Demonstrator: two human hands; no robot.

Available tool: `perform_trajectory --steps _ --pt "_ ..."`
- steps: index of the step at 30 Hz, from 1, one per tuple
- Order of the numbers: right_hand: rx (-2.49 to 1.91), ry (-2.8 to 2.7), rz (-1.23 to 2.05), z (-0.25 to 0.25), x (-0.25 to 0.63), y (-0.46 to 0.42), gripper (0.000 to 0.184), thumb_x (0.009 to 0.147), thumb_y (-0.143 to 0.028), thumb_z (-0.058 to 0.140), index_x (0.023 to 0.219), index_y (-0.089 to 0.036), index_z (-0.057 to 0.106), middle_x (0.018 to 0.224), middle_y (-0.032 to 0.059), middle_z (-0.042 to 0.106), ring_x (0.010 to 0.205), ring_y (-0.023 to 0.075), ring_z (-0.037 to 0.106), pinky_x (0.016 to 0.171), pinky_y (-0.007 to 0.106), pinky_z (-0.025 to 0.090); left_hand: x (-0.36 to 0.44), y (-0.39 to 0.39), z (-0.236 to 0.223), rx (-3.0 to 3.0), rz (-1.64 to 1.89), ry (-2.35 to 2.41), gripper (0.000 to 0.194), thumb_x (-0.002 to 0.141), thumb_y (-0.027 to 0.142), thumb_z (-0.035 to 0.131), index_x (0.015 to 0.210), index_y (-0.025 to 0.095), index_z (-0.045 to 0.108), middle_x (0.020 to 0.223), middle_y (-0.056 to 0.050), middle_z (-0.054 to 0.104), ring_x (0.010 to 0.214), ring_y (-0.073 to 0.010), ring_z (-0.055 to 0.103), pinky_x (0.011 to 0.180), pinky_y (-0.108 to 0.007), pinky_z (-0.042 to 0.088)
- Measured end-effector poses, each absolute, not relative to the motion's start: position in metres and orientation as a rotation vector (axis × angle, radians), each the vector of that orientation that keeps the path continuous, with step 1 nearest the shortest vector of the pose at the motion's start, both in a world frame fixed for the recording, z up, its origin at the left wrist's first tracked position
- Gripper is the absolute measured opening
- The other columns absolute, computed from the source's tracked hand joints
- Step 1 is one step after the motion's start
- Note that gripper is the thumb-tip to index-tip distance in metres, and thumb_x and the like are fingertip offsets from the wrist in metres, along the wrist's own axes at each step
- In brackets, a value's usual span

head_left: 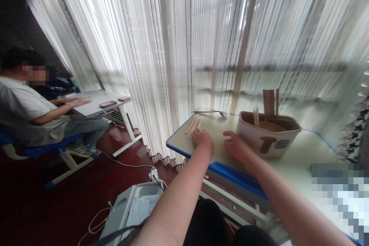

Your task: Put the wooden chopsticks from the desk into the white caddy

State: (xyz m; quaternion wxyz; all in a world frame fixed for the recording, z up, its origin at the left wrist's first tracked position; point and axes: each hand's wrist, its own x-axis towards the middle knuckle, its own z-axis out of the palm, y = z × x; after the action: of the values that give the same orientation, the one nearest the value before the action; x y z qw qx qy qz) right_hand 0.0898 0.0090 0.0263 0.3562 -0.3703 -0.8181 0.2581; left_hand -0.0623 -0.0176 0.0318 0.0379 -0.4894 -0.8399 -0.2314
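Note:
My left hand [202,138] rests on a blue-edged table [184,150], its fingers curled down against the near end of a bundle of light wooden chopsticks [193,125]. To its right, my right hand [235,143] lies low on the tabletop with fingers bent, just left of a white bin [268,138]. That bin holds brown wooden utensils [270,103] standing upright. A metal spoon [211,112] lies at the table's far edge.
Striped sheer curtains [184,46] hang behind the table. A grey box [132,211] with cables and a power strip [154,175] sits on the dark red floor. At the left, another person sits at a white desk [98,102] with two phones on it.

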Motion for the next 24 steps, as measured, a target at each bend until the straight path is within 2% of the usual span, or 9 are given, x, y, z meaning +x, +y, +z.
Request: perform_trajectory --steps 3,8,14,19,22,24 --pt "-0.986 -2.148 0.657 0.030 0.092 0.008 0.034 0.076 -0.015 0.050 0.110 -0.020 0.053 0.093 0.0079 0.065 0.084 0.0192 0.064 0.075 0.034 0.050 -0.063 -0.018 0.032 -1.483 -0.734 -2.570 0.037 0.086 0.011 0.029 0.107 0.013 0.060 0.115 -0.018 0.057 0.110 -0.0269 0.051 0.092 -0.039 0.037" --pt "-0.980 -2.140 0.758 0.027 0.095 0.011 0.034 0.076 -0.017 0.052 0.110 -0.021 0.051 0.108 0.0096 0.062 0.085 0.0172 0.064 0.072 0.030 0.050 -0.063 -0.018 0.033 -1.419 -0.797 -2.594 0.037 0.086 0.009 0.028 0.108 0.011 0.058 0.110 -0.019 0.058 0.105 -0.0272 0.054 0.089 -0.039 0.040" --pt "-0.950 -2.136 0.824 0.023 0.095 0.013 0.035 0.077 -0.018 0.053 0.111 -0.021 0.051 0.104 0.0086 0.063 0.085 0.0154 0.064 0.073 0.030 0.051 -0.063 -0.017 0.031 -1.440 -0.890 -2.597 0.036 0.083 0.006 0.031 0.101 0.010 0.061 0.104 -0.020 0.060 0.098 -0.0264 0.058 0.083 -0.037 0.043" --pt "-0.929 -2.162 0.793 0.028 0.095 0.009 0.033 0.076 -0.015 0.052 0.109 -0.018 0.054 0.100 0.0085 0.065 0.085 0.0156 0.064 0.075 0.031 0.051 -0.069 -0.016 0.029 -1.422 -1.344 -2.530 0.030 0.084 0.013 0.036 0.100 0.011 0.061 0.104 -0.020 0.061 0.097 -0.0275 0.058 0.084 -0.040 0.043" --pt "-0.941 -2.212 0.747 0.031 0.097 0.009 0.027 0.077 -0.017 0.051 0.102 -0.017 0.059 0.100 0.0088 0.066 0.090 0.0184 0.063 0.081 0.034 0.048 -0.077 -0.009 0.026 -1.498 -1.837 -2.309 0.024 0.083 0.021 0.044 0.097 0.015 0.062 0.100 -0.013 0.064 0.094 -0.0236 0.058 0.085 -0.037 0.043" --pt "-0.970 -2.249 0.714 0.032 0.098 0.009 0.025 0.077 -0.018 0.051 0.100 -0.017 0.061 0.101 0.0093 0.067 0.092 0.0197 0.062 0.084 0.035 0.047 -0.083 -0.004 0.025 -1.522 -2.164 -2.145 0.023 0.080 0.023 0.049 0.096 0.016 0.062 0.095 -0.010 0.065 0.085 -0.0201 0.059 0.079 -0.034 0.045"
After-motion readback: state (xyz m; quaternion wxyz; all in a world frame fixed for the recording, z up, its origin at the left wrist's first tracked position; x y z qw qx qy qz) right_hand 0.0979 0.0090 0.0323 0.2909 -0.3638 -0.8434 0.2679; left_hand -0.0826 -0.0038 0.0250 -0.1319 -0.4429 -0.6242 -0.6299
